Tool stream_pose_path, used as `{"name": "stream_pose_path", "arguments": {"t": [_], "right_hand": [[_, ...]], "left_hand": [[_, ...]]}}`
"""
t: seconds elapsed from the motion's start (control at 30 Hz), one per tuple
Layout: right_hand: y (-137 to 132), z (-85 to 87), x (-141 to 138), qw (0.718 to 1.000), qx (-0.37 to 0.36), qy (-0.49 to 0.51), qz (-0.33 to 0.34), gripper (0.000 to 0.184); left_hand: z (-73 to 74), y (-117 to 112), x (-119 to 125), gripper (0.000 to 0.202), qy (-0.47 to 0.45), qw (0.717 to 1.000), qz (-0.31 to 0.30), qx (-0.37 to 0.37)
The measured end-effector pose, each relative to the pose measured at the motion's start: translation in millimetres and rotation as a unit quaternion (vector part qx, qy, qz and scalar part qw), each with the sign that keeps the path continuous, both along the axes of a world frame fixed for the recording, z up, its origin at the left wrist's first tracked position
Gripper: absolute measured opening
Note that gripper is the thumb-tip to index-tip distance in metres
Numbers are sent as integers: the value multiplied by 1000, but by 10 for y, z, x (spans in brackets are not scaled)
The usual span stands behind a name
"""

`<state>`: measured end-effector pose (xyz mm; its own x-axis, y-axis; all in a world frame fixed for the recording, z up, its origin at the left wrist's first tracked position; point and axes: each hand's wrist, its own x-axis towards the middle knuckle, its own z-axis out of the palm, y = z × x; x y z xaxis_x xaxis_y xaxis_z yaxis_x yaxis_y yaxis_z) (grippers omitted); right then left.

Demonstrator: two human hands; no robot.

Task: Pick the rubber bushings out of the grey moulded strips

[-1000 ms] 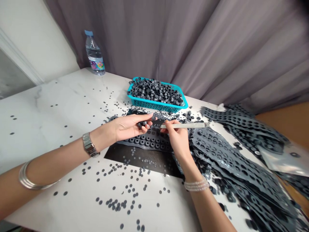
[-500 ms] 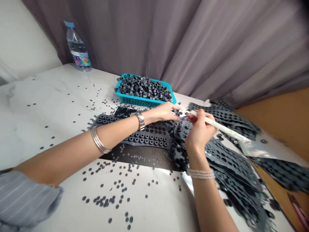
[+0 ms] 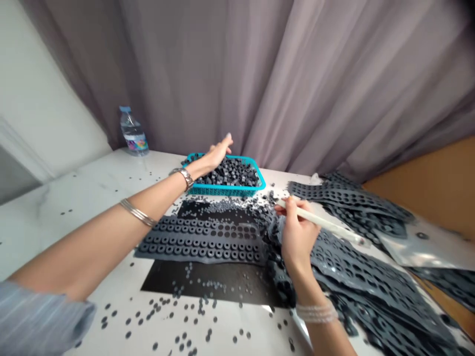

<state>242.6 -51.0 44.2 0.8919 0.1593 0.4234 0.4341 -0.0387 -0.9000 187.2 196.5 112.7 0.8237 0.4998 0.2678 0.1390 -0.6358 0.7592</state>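
Observation:
My left hand (image 3: 218, 152) is over a turquoise basket (image 3: 226, 191) heaped with small dark rubber rings (image 3: 237, 172). Its fingers are stretched out and nothing shows in them. In my right hand (image 3: 299, 237) is a white stick-like tool (image 3: 334, 228), gripped between thumb and fingers, its tip pointing left toward loose rings. A grey rubber sheet (image 3: 198, 258) with rows of round rings lies left of this hand; part of its upper right is punched into bare holes. Beneath the sheet is a black mat (image 3: 174, 279).
Punched grey sheets (image 3: 356, 257) pile up on the right, with a clear plastic bag (image 3: 411, 237) beside them. A water bottle (image 3: 134, 136) stands at the back left. Small dark discs are scattered over the white marbled table (image 3: 111, 168). A grey curtain (image 3: 185, 74) hangs behind.
My left hand has moved from the loose rings beside my right hand, up and left to the basket. My right hand keeps the white tool. The view has tilted upward.

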Motion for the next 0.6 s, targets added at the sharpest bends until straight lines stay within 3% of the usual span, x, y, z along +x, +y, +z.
{"name": "stream_pose_path", "arguments": {"t": [0.2,0.3,0.37,0.47,0.6], "right_hand": [[-8,36,-34,1000,-5,-2,25,26],[-3,-2,-31,998,-29,15,53,29],[36,-79,-36,990,-50,51,118,32],[162,-231,-91,959,-96,106,246,33],[371,-358,-234,933,-186,53,305,32]], "left_hand": [[-20,71,-58,73,14,999,-6,33],[-3,11,-203,59,13,998,4,67],[-52,-98,-372,45,29,995,6,96],[-257,-336,-711,25,86,988,-30,122],[-671,-582,-1079,22,137,977,-85,137]]}}
